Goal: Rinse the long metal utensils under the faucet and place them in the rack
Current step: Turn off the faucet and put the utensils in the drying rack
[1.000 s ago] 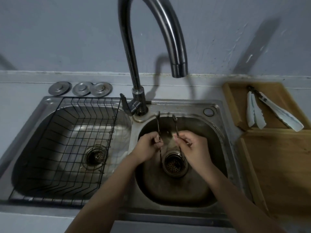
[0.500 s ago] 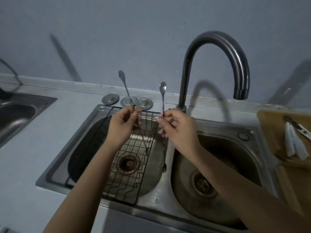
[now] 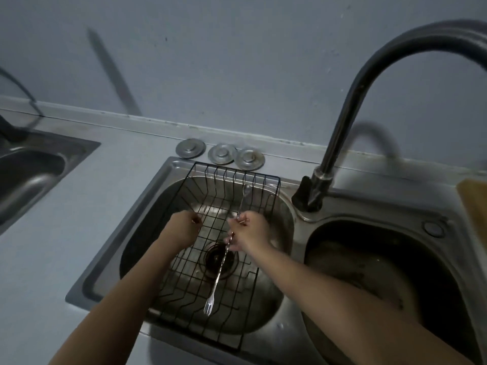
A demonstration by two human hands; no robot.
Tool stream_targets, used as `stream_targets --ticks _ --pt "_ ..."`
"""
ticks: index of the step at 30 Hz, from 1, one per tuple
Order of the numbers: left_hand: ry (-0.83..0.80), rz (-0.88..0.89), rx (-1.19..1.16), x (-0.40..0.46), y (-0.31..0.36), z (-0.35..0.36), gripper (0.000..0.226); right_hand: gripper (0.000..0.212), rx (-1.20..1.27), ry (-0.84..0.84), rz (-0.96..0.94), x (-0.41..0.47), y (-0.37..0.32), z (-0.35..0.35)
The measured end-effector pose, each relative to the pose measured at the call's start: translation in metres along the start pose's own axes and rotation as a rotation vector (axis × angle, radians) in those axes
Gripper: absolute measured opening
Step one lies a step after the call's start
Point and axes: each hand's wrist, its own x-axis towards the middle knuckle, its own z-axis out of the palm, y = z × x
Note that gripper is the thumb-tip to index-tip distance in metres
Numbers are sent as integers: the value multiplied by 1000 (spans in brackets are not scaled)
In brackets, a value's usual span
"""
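My right hand (image 3: 249, 233) is shut on a long thin metal utensil (image 3: 220, 272) with a twisted shaft. Its spoon end points up and away, and its small fork end hangs low over the black wire rack (image 3: 263, 175). The rack sits in the left basin (image 3: 147, 233) of the steel double sink. My left hand (image 3: 183, 227) is beside it over the rack, fingers pinched together. No second utensil shows in that hand or in the rack. The tall curved faucet (image 3: 342, 122) stands to the right, with no water running.
Three round metal sink stoppers (image 3: 222, 153) lie on the counter behind the rack. The right basin (image 3: 369, 259) is under my right forearm. Another steel sink (image 3: 31, 167) is at far left, and a wooden board edge (image 3: 474, 198) at far right.
Both hands moved from the right basin to the rack and have dropped low over it. The utensil seen earlier in my left hand is no longer visible.
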Motion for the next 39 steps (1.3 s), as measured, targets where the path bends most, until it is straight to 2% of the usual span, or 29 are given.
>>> stream_targets --ticks 7,13,17,19,22,24,27,30,34,36,39 --pt "-63 -72 37 21 -20 23 16 13 40 23 278 33 20 29" --pt "-115 -96 21 27 -29 36 18 33 -179 52 283 51 22 29" --pt "-91 -89 29 29 -32 41 17 18 -163 95 409 65 27 33" --pt "-80 -86 46 29 -32 42 17 13 -248 104 386 68 30 35" --pt "-80 -85 66 29 -32 42 18 39 -434 123 304 72 38 40" --pt "-80 -85 84 29 -31 42 17 39 -454 165 282 80 48 42" --pt "-76 -87 123 29 -30 42 17 13 -334 248 332 91 57 44" --pt "-85 -98 144 29 -29 43 18 10 -288 257 354 84 49 43" --pt "-85 -112 145 28 -29 43 17 30 -302 201 335 69 32 30" --pt "-77 -113 143 28 -29 43 19 27 -155 289 399 68 26 32" --pt "-70 -105 160 28 -29 42 21 51 125 380 562 67 21 35"
